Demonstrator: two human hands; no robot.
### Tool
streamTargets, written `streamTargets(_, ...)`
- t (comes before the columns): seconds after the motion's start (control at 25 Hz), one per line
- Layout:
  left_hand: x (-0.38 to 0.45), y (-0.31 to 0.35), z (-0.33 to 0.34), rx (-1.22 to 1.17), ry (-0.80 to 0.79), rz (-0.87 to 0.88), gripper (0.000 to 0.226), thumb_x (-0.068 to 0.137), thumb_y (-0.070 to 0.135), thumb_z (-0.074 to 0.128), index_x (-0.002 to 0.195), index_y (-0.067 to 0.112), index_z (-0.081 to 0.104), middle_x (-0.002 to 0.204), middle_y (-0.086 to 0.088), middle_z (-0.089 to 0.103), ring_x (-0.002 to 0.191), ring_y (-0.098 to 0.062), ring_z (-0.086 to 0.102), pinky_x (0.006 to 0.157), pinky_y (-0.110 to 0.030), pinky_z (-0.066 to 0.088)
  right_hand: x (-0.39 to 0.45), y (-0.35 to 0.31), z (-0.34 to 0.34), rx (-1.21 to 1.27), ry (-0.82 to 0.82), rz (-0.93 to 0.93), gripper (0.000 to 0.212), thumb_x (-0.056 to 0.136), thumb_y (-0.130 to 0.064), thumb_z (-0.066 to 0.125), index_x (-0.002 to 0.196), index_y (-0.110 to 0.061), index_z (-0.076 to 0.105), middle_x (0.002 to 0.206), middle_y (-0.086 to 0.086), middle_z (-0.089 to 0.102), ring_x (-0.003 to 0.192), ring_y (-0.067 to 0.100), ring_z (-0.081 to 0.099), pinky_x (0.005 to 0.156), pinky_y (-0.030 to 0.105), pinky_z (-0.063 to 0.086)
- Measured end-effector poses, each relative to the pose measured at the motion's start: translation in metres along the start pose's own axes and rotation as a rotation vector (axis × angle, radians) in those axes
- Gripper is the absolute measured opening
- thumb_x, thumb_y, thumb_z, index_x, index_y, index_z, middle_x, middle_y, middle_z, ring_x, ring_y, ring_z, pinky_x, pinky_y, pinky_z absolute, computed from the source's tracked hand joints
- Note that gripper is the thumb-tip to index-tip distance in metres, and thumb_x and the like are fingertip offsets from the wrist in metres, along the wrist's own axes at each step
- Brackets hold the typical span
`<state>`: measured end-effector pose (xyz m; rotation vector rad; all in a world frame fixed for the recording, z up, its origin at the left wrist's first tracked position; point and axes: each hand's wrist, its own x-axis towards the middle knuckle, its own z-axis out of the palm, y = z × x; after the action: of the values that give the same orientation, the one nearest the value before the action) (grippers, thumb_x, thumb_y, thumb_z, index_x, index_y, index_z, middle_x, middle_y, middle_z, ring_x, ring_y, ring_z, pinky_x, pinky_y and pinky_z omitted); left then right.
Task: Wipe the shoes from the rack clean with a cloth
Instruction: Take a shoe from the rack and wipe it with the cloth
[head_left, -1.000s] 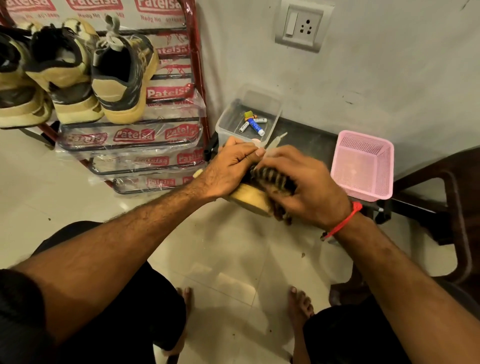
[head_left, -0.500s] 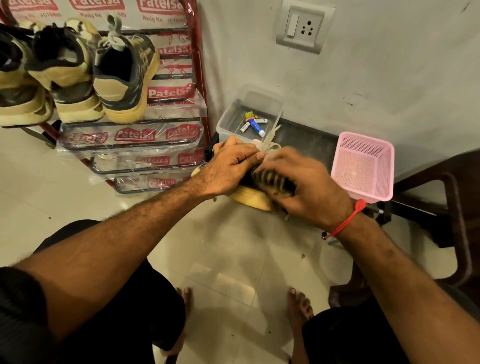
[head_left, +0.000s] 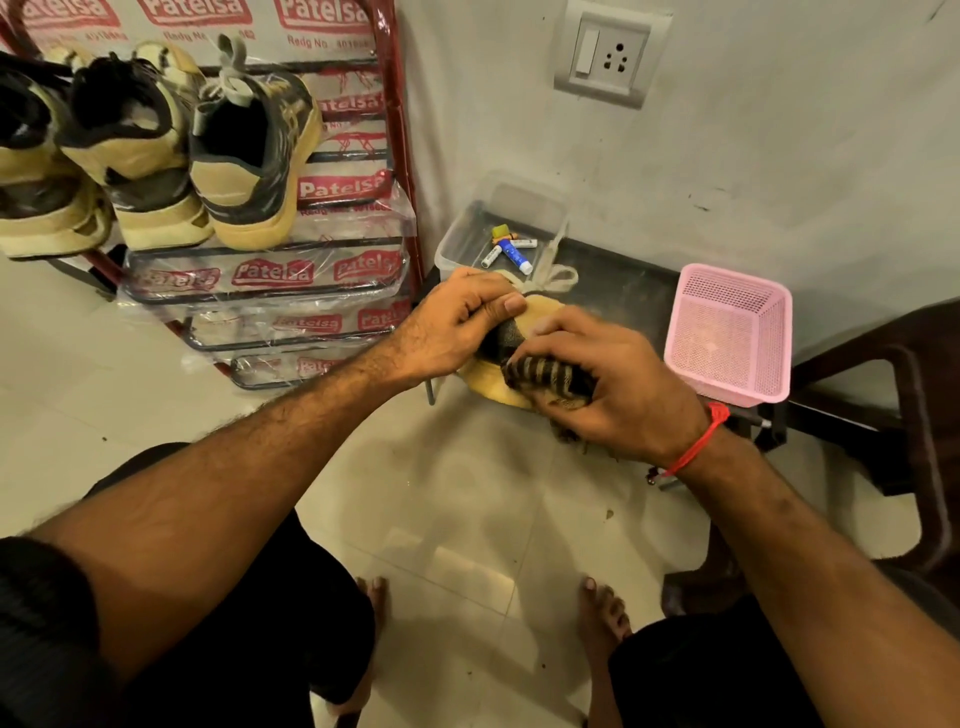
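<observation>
On the far left, three tan-and-black lace-up sneakers (head_left: 156, 156) sit heels-out on the top tier of the red metal shoe rack (head_left: 400, 156) wrapped in printed plastic, waiting their turn. Right of the rack, the left hand (head_left: 457, 322) curls around the heel end of a fourth tan-and-black sneaker (head_left: 498, 374), which rests on the front edge of the low dark desk (head_left: 623, 301), its pale laces trailing toward a clear plastic tub (head_left: 467, 234) of small tubes. Next along, the right hand (head_left: 613, 384) bunches a dark striped cloth (head_left: 550, 374) and presses it against the sneaker's side. A shoe like this looks light, with a soft, yielding upper and a firmer sole, so the heel or sole is probably the steadiest place to hold. Farthest right stands a pink perforated plastic basket (head_left: 727, 395).
</observation>
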<state>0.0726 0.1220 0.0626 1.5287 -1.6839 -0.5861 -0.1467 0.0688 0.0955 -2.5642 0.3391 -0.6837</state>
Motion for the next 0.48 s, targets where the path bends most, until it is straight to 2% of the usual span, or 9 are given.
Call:
streamTargets(0.16, -0.0025, 0.0005, -0.0035, -0.056, 0.022, -0.023, 0.032, 0.105, 0.021, 0.048, 0.074, 0.024, 0.054, 0.071, 0.015, 0.050, 0.073, -0.004, 0.049, 0.073, -0.020, 0.040, 0.0009, 0.0051, -0.0092, -0.013, 0.108, 0.098, 0.029, 0.083, -0.014, 0.073, 0.111, -0.006, 0.071, 0.108, 0.009, 0.064, 0.097, 0.018, 0.062, 0.087, 0.036, 0.054)
streamTargets(0.24, -0.0017, 0.0035, -0.0031, -0.057, 0.058, -0.008, 0.035, 0.105, 0.021, 0.049, 0.071, 0.032, 0.049, 0.066, 0.019, 0.050, 0.069, -0.001, 0.048, 0.070, -0.022, 0.038, -0.0012, -0.0014, -0.0040, 0.023, 0.039, 0.008, 0.029, 0.084, -0.017, 0.074, 0.110, -0.005, 0.071, 0.109, 0.009, 0.065, 0.096, 0.018, 0.063, 0.089, 0.027, 0.053)
streamTargets(0.32, -0.0007, 0.0059, -0.0022, -0.044, 0.035, -0.009, 0.037, 0.105, 0.021, 0.049, 0.071, 0.037, 0.047, 0.067, 0.024, 0.052, 0.070, 0.003, 0.049, 0.071, -0.015, 0.036, 0.0004, -0.0022, -0.0001, 0.019, 0.022, -0.013, 0.028, 0.085, -0.017, 0.073, 0.110, -0.005, 0.071, 0.109, 0.009, 0.065, 0.097, 0.019, 0.063, 0.090, 0.026, 0.053)
streamTargets(0.4, -0.0010, 0.0053, -0.0029, -0.067, 0.023, -0.033, 0.034, 0.105, 0.021, 0.049, 0.073, 0.034, 0.051, 0.068, 0.018, 0.052, 0.071, 0.001, 0.050, 0.070, -0.012, 0.037, 0.0030, 0.0043, -0.0050, 0.019, 0.099, 0.084, 0.027, 0.086, -0.014, 0.073, 0.111, -0.005, 0.071, 0.110, 0.009, 0.064, 0.098, 0.020, 0.064, 0.088, 0.034, 0.054)
streamTargets(0.48, -0.0031, 0.0047, -0.0030, -0.087, 0.041, -0.025, 0.033, 0.105, 0.022, 0.049, 0.073, 0.027, 0.051, 0.067, 0.012, 0.047, 0.068, -0.002, 0.048, 0.066, -0.014, 0.037, 0.0007, 0.0044, -0.0053, 0.039, 0.079, 0.058, 0.028, 0.085, -0.017, 0.073, 0.111, -0.004, 0.071, 0.110, 0.009, 0.064, 0.098, 0.019, 0.063, 0.089, 0.031, 0.054)
